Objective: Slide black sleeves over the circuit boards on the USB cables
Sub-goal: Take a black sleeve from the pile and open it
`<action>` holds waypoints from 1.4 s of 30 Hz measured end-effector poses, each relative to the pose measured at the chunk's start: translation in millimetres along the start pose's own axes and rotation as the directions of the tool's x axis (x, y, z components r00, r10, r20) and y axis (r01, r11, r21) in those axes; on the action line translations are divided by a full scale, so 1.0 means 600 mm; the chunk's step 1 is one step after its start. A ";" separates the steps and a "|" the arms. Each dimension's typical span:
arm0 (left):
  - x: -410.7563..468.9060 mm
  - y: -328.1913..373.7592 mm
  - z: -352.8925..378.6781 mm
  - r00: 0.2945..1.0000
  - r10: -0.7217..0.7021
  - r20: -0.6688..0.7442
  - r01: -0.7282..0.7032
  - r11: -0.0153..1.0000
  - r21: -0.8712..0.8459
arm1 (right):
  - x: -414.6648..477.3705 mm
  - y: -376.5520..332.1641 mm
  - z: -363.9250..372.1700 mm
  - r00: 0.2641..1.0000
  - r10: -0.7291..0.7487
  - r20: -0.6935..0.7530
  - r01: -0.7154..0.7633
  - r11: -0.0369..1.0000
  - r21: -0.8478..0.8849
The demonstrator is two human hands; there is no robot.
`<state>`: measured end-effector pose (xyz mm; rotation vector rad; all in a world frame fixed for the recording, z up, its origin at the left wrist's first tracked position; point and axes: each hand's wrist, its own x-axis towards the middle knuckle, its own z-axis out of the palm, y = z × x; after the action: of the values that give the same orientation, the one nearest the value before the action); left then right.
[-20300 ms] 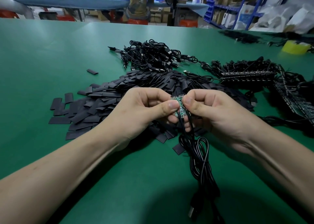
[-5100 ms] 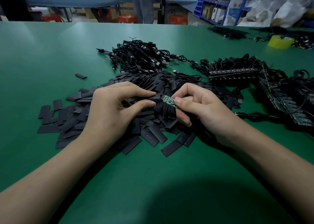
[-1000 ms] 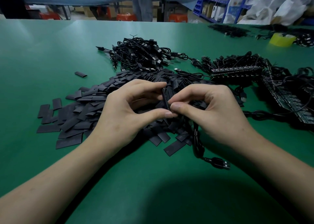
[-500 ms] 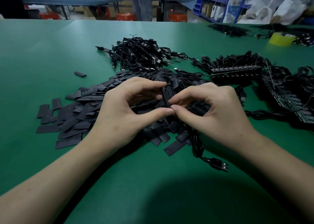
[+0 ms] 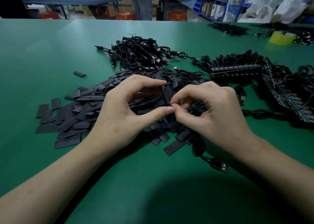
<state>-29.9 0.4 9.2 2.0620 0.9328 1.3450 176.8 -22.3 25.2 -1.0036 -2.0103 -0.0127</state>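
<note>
Centre of frame: left hand pinches a flat black plastic sleeve between thumb and forefinger. The sleeve stands nearly upright over the heap of loose black sleeves.

Right hand sits just beside it, thumb and forefinger tips pinching at the sleeve's lower end, other fingers curled.

A thin black USB cable drops from under the right palm onto the green table. Its metal-tipped plug lies lower right of centre.

No circuit board shows; whether it is inside the sleeve or behind the fingertips cannot be told.

Judged step: sleeve going on, at or near full seating over the board.

Next move likely calls for the left hand to steady the sleeve while the right feeds the board fully in. The cable would then go to the tangled pile of black cables, top centre. Dark strips of boards with cables wait at right.
</note>
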 end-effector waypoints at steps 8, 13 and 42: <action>0.003 -0.005 0.000 0.989 -0.122 -0.078 0.112 0.986 -0.121 | 0.004 0.002 -0.002 0.993 0.084 0.084 -0.094 0.988 0.125; 0.007 -0.006 -0.005 0.967 -0.192 -0.166 0.161 0.970 -0.180 | 0.002 0.010 -0.007 0.940 0.284 0.190 -0.316 0.934 0.167; 0.006 -0.023 -0.012 0.925 -0.245 -0.290 0.260 0.966 0.011 | 0.233 0.073 0.006 0.939 0.337 0.070 -0.339 0.941 0.016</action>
<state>-39.2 12.0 4.0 1.7325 1.3186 1.5141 160.7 99.2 106.1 -1.3349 -1.8657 0.2365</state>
